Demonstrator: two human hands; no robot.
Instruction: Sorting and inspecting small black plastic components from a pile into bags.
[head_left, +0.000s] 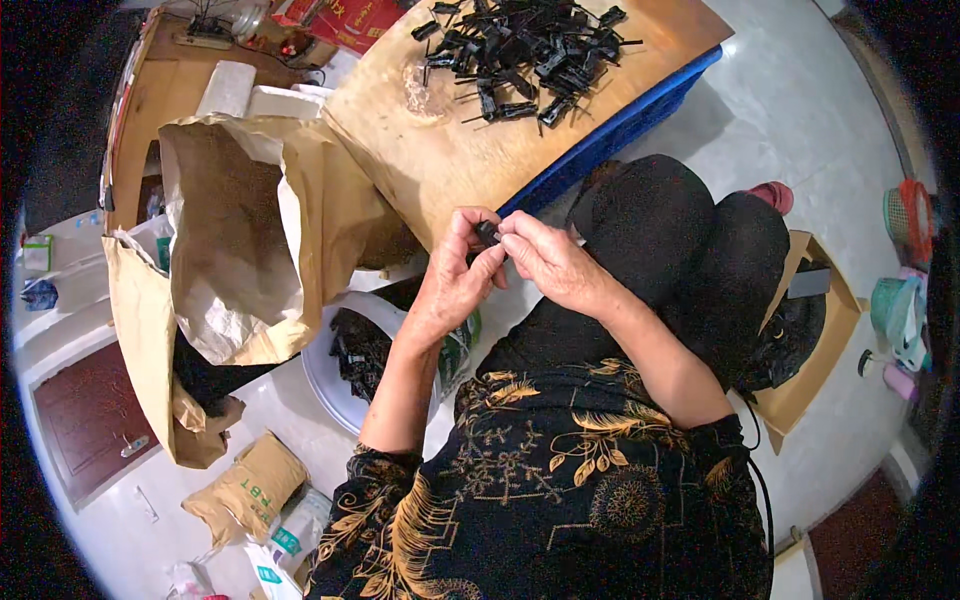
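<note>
Between my two hands, near the table's front corner, is a small black plastic part (487, 232). My left hand (455, 275) pinches it between thumb and fingers. My right hand (550, 258) meets it from the other side, its thumb and fingertips closed at the part's edge. Much of the part is hidden by my fingers. A heap of similar black plastic parts (525, 55), some with thin stems sticking out, lies on the wooden tabletop (430, 150) beyond my hands. Below my left forearm, a white bucket (322, 375) holds more black pieces (360, 350).
A large brown paper sack (300, 240) gapes at the left, beside the table. A smaller tan bag (250, 490) lies on the floor at lower left. At right stands an open cardboard box (815, 350) with a black bag inside. My knees (650, 220) are beside the table's blue side.
</note>
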